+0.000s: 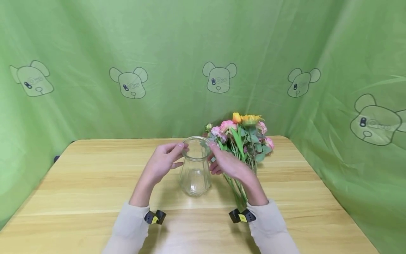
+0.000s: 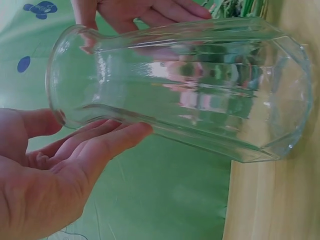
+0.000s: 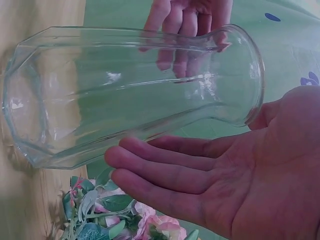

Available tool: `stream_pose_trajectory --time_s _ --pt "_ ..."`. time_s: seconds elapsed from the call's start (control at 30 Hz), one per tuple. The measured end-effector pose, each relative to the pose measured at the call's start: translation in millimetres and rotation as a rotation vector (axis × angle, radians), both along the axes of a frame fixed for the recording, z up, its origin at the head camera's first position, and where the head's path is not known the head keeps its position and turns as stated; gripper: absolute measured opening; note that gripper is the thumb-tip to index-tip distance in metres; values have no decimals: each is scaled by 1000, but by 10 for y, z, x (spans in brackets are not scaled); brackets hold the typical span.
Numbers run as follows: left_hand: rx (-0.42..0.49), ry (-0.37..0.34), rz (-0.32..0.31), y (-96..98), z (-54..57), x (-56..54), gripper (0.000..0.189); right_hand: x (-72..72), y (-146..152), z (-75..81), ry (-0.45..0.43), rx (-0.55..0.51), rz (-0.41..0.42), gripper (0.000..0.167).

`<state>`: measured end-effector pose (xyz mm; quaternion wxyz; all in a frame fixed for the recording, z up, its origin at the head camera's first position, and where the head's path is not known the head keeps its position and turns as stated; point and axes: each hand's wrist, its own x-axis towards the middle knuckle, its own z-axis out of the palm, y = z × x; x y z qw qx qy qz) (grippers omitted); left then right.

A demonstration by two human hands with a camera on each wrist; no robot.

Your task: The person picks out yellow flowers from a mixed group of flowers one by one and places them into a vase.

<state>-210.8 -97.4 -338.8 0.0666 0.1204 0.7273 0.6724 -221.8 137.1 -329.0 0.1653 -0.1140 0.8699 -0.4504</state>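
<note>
Two pale sleeves (image 1: pixel 128 225) come closest, rising from the bottom edge, with two black wrist cameras (image 1: pixel 155 217), each carrying one yellow label. Beyond them, two bare hands flank one clear glass vase (image 1: pixel 195 178), which stands upright near the middle of one wooden table (image 1: pixel 95 183); it has a round rim, a narrowed neck and a faceted body.

The left hand (image 1: pixel 164 158) has its thumb against the rim and its fingers loosely extended along the neck, not wrapped round it. The right hand (image 1: pixel 227 163) mirrors it: thumb at the rim, fingers nearly straight beside the glass; whether all of them touch it cannot be told.

Just right of the vase, partly hidden by the right hand, is one bunch of flowers (image 1: pixel 252 139), stems pointing toward the person. It shows one orange tulip (image 1: pixel 236 118), one yellow sunflower (image 1: pixel 250 120), at least four pink blooms (image 1: pixel 228 125) and green leaves. Five outlined bear faces (image 1: pixel 220 79) decorate the green curtain (image 1: pixel 177 38) around the table.
</note>
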Motion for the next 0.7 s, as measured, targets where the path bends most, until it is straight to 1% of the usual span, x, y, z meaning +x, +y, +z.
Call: stream_pose_trajectory --time_s 0.23,0.43,0.53,0.7 --pt "6 11 20 0 -24 3 46 5 -21 -29 23 10 -30 80" --pt "4 9 35 7 -23 1 44 8 -13 -11 27 16 -43 80" --pt "3 10 37 10 -23 2 43 6 22 10 55 22 -40 80" --pt "-2 16 37 16 -20 6 42 -5 114 48 116 8 -80 73"
